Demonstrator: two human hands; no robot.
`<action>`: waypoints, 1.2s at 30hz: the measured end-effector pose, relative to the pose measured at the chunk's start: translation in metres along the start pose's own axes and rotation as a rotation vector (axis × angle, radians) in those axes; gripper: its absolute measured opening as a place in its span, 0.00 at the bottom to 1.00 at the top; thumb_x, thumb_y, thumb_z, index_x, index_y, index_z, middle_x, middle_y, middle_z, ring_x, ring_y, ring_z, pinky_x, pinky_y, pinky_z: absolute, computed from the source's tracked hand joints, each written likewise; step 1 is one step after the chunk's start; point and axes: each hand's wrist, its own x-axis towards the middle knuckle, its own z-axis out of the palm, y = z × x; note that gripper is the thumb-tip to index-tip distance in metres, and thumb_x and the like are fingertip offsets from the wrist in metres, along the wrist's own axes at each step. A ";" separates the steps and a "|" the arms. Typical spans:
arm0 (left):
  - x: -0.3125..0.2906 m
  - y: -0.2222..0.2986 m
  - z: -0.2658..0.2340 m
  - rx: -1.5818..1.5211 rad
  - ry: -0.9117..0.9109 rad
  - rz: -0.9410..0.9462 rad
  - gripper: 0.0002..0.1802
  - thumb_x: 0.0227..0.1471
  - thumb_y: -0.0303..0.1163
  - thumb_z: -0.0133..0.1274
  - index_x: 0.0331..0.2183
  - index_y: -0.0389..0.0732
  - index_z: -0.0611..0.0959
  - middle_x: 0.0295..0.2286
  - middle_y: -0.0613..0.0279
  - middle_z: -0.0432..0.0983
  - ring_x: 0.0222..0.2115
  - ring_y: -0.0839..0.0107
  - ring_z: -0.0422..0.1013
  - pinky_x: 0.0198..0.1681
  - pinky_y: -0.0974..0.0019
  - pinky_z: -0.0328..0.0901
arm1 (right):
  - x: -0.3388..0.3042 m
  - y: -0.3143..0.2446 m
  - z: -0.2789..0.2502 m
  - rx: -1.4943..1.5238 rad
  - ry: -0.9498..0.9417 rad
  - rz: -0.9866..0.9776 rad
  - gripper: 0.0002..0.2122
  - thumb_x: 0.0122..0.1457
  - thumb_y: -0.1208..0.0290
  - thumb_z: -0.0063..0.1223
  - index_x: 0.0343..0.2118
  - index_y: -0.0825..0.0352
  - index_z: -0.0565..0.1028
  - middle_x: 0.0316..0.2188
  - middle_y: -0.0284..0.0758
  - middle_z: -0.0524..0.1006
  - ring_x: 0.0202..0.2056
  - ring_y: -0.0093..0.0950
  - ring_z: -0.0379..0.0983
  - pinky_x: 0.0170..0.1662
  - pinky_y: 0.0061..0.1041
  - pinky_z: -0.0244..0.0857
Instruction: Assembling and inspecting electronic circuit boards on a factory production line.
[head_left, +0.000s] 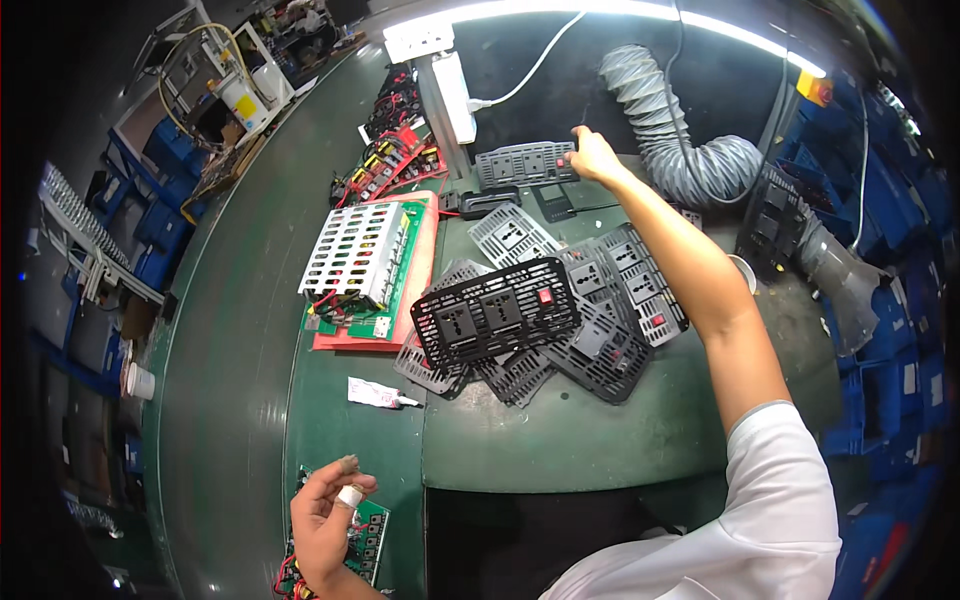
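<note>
- Head view: the right hand [594, 155] reaches far across the green worktop [560, 440], its fingers closed on the right end of a grey socket panel [526, 165] that stands at the far edge, beside a white power strip [456, 95] and a grey ribbed hose [670, 130].
- The left hand [325, 520] hovers near the lower edge, fingers loosely curled and holding nothing, one fingertip taped, just above a green circuit board [368, 540].
- Between the hands lies a heap of black vented socket panels [495, 312]; left of it sits a metal-caged board [355, 250] on a red tray [425, 250], with a small white tube [378, 394] nearby.
</note>
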 end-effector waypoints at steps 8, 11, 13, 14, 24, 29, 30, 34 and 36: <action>-0.007 0.008 0.004 0.013 -0.057 0.017 0.18 0.52 0.20 0.49 0.47 0.30 0.76 0.35 0.52 0.79 0.37 0.65 0.76 0.43 0.65 0.69 | -0.106 -0.030 -0.049 0.575 -0.380 -0.183 0.22 0.57 0.64 0.58 0.50 0.73 0.71 0.41 0.42 0.78 0.43 0.28 0.74 0.49 0.27 0.67; -0.005 0.004 0.020 0.004 -0.093 0.001 0.18 0.52 0.22 0.50 0.47 0.32 0.76 0.36 0.54 0.79 0.36 0.67 0.76 0.41 0.68 0.68 | -0.176 -0.055 -0.066 0.412 -0.402 -0.280 0.25 0.57 0.60 0.59 0.53 0.69 0.68 0.41 0.45 0.78 0.43 0.33 0.75 0.49 0.30 0.67; 0.000 -0.003 0.029 0.008 -0.156 -0.022 0.20 0.52 0.22 0.49 0.48 0.33 0.76 0.40 0.53 0.77 0.39 0.65 0.75 0.42 0.67 0.68 | -0.200 -0.066 -0.068 0.399 -0.372 -0.321 0.26 0.56 0.57 0.59 0.52 0.70 0.68 0.42 0.47 0.77 0.44 0.38 0.75 0.49 0.33 0.67; 0.003 -0.007 0.035 0.019 -0.167 -0.022 0.20 0.52 0.22 0.49 0.48 0.33 0.76 0.40 0.53 0.77 0.39 0.65 0.75 0.42 0.67 0.68 | -0.206 -0.067 -0.067 0.423 -0.383 -0.310 0.27 0.55 0.55 0.59 0.51 0.71 0.69 0.42 0.49 0.77 0.44 0.42 0.75 0.49 0.34 0.67; 0.053 -0.057 0.086 -0.077 -0.067 -0.166 0.33 0.54 0.22 0.47 0.61 0.43 0.61 0.50 0.57 0.67 0.42 0.67 0.73 0.41 0.69 0.69 | -0.219 -0.067 -0.051 0.665 -0.387 -0.249 0.17 0.57 0.64 0.56 0.46 0.68 0.72 0.38 0.45 0.79 0.41 0.39 0.76 0.46 0.34 0.67; 0.070 -0.062 0.097 -0.154 -0.002 -0.185 0.34 0.54 0.25 0.53 0.61 0.44 0.60 0.48 0.57 0.67 0.41 0.66 0.74 0.39 0.71 0.70 | -0.222 -0.065 -0.048 0.839 -0.454 -0.224 0.12 0.61 0.72 0.52 0.45 0.70 0.72 0.32 0.33 0.77 0.34 0.18 0.71 0.40 0.22 0.66; 0.073 -0.064 0.097 -0.153 0.007 -0.190 0.34 0.54 0.25 0.53 0.61 0.44 0.60 0.48 0.57 0.67 0.41 0.66 0.74 0.39 0.71 0.70 | -0.223 -0.066 -0.046 0.830 -0.393 -0.241 0.11 0.61 0.72 0.52 0.45 0.70 0.72 0.32 0.33 0.76 0.34 0.18 0.70 0.40 0.22 0.66; 0.080 -0.066 0.102 -0.207 0.033 -0.165 0.35 0.53 0.26 0.55 0.60 0.41 0.60 0.45 0.58 0.68 0.38 0.67 0.75 0.36 0.72 0.69 | -0.229 -0.071 -0.061 0.805 -0.301 -0.164 0.10 0.62 0.71 0.51 0.43 0.70 0.72 0.31 0.32 0.74 0.34 0.18 0.69 0.38 0.21 0.65; 0.081 -0.065 0.108 -0.212 0.039 -0.134 0.36 0.53 0.27 0.55 0.61 0.40 0.60 0.44 0.58 0.68 0.38 0.67 0.74 0.36 0.72 0.69 | -0.222 -0.059 -0.056 0.933 -0.424 -0.166 0.09 0.64 0.70 0.48 0.44 0.67 0.71 0.33 0.29 0.74 0.34 0.16 0.70 0.36 0.18 0.66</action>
